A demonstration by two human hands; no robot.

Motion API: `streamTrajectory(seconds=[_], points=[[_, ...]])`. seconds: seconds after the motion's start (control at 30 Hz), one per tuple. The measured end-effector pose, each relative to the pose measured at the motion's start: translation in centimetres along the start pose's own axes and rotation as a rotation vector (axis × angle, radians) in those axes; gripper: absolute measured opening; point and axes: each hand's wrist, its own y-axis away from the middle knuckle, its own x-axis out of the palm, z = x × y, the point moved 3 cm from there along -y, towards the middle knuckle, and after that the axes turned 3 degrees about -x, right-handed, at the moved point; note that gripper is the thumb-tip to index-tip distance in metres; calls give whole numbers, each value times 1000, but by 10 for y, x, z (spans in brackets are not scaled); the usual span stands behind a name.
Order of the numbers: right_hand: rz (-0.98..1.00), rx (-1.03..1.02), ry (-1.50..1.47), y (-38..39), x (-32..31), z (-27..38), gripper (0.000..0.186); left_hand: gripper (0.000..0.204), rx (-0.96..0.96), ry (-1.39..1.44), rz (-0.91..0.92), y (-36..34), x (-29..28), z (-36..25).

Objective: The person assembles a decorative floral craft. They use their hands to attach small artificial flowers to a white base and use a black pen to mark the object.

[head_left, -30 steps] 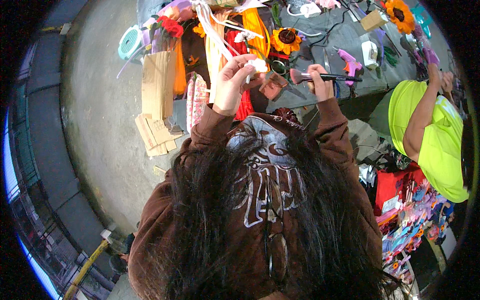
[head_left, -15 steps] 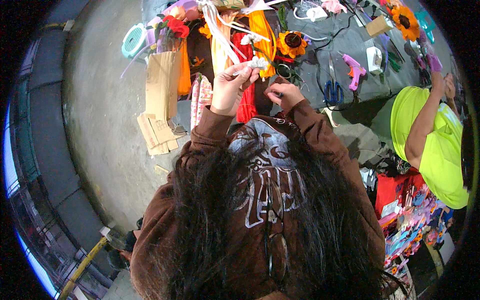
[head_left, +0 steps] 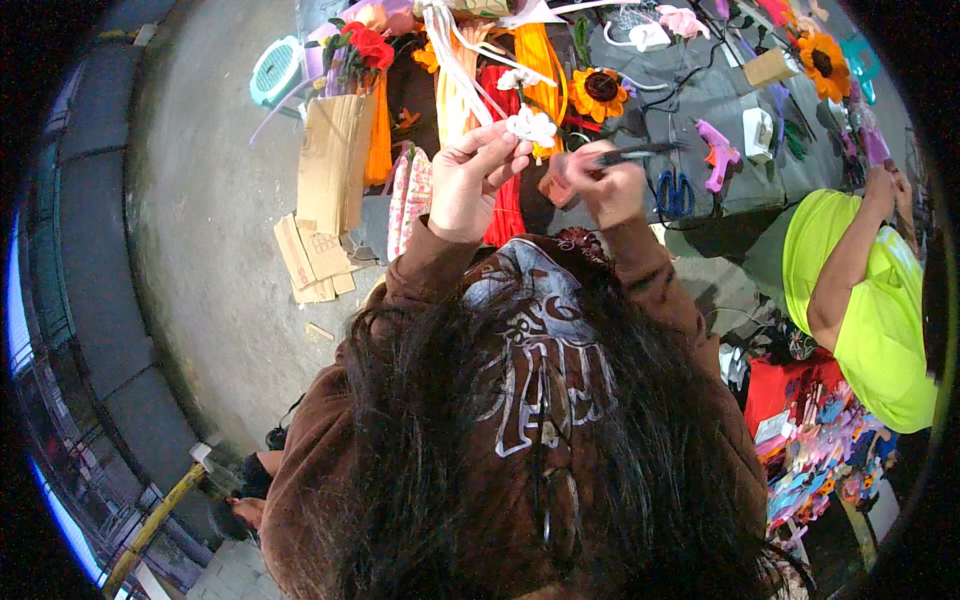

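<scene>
Between the thumb and fingers of my left hand (head_left: 470,180) is a small white flower (head_left: 531,126) made of looped, fuzzy-looking petals. My right hand (head_left: 608,185), smeared by motion, is closed around a slender dark tool (head_left: 640,153) that points to the right; its kind is too blurred to tell. A second white flower (head_left: 516,77) is just beyond the one I hold. Below my hands hang red strands (head_left: 508,205). Blue-handled scissors (head_left: 674,193) lie to the right of my right hand, close to a pink glue gun (head_left: 716,155).
Orange sunflowers (head_left: 599,88) and red flowers (head_left: 368,45) stand around the grey table (head_left: 640,115). Cardboard (head_left: 330,165) and a patterned pouch (head_left: 408,205) are left of my arm. A person in a yellow-green shirt (head_left: 860,290) works at the right. Dark cables cross the tabletop.
My right hand has moved up and to the right, and the dark tool now shows in it. The white flower in my left hand has turned to show more of its petals.
</scene>
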Motion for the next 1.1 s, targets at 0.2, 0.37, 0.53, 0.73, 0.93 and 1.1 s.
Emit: streamTrajectory(seconds=[0.2,0.37,0.53,0.73,0.93,1.1], points=[[-189,-327,-279,-7,-28,107,13,21,210,-315,-22,6,25,-5],[-81,-305,-48,-18,-25,83,10,20,215,-455,-14,7,36,-8],[-112,-406,-235,-13,-15,83,7,20,253,-468,7,7,37,-6],[-16,-393,-91,-16,-24,102,10,22,220,-459,40,11,38,-5],[-37,-380,-213,-20,-31,87,8,24,238,-469,37,12,39,-9],[-78,-278,-230,-20,-26,91,10,23,254,-488,29,14,41,-6]])
